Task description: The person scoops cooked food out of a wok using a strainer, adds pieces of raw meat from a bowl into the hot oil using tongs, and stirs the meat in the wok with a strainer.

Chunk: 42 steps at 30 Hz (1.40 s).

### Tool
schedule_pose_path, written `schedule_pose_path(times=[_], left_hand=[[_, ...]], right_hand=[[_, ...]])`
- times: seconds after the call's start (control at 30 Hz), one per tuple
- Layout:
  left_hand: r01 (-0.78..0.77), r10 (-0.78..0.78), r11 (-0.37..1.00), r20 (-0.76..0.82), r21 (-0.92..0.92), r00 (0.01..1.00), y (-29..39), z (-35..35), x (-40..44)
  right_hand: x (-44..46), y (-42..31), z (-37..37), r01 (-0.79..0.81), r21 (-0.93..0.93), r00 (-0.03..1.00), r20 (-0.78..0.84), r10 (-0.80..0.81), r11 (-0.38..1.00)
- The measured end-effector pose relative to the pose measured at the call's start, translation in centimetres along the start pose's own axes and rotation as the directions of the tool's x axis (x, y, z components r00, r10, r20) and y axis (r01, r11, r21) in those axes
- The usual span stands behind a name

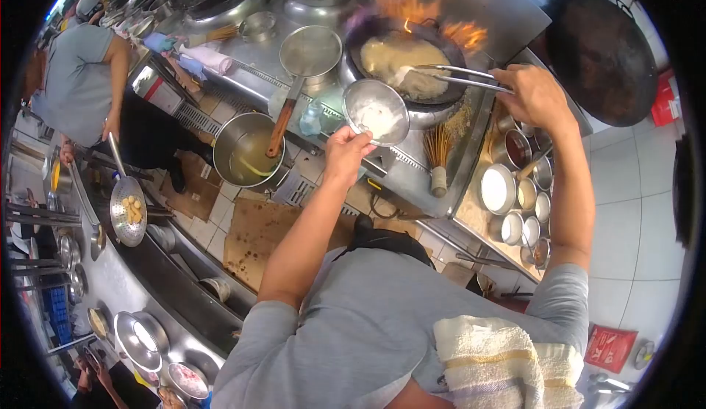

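Observation:
My left hand (348,156) grips the rim of a small metal bowl (393,133) with white, pasty contents, held in front of the wok. Closed around metal tongs (467,77), my right hand (531,93) is to the right of the wok. The tongs' far ends reach over the wok (360,30), touching a pale piece (403,76) at the surface of bubbling, golden oil (390,52). Flames (412,8) rise behind the wok's back rim.
A strainer (310,50) rests on a pot left of the wok. Below it stands a big pot (219,152). A bamboo brush (439,166) and seasoning bowls (498,188) are at right. At left, a co-worker (81,78) holds a perforated ladle (128,225).

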<state>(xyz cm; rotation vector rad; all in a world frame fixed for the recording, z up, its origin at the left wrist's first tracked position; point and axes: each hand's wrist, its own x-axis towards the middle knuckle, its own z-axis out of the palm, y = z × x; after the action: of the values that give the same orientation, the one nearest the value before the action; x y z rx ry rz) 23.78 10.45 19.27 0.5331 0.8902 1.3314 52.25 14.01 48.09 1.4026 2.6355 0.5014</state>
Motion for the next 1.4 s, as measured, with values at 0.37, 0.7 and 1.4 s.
schedule_pose_path(times=[0.37,0.7,1.4], left_hand=[[0.019,-0.027,0.999,-0.169,-0.046,0.985,0.0,0.7,-0.5],[-0.019,0.014,0.997,-0.071,-0.070,0.997,2.4,-2.1,-2.2],[-0.045,0.051,0.991,-0.050,0.125,0.997,-1.0,3.2,1.2]], right_hand=[[9.6,2.0,20.6,-0.376,0.155,0.871,0.397,0.291,0.914],[4.3,-2.0,5.7,-0.216,0.248,0.976,0.038,0.214,0.944],[-1.6,0.5,4.1,-0.129,-0.024,0.983,0.130,0.131,0.991]])
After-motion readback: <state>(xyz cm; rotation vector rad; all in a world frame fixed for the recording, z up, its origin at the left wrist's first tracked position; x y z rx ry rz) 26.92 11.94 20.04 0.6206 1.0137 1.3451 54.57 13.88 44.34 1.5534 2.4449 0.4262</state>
